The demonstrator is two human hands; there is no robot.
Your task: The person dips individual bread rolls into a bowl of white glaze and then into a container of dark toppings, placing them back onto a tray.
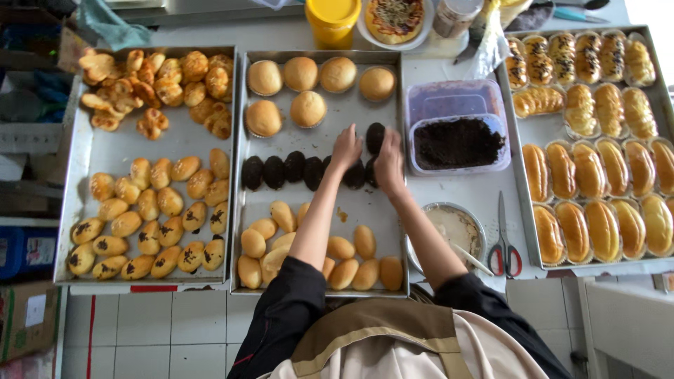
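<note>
Dark-coated buns [283,170], about seven, left hand [345,149] and right hand [390,163] resting loosely open on them, six round buns [302,73] behind.

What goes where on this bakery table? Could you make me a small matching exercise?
Things:
1. red-handled scissors
2. clear plastic tub of dark crumbs
3. yellow lidded jar
4. dark-coated round buns

Places:
A. in a row on the middle tray
B. at the top edge, above the middle tray
C. lying beside the small round bowl
D. between the middle and right trays

Pairs: 1-C, 2-D, 3-B, 4-A
</note>
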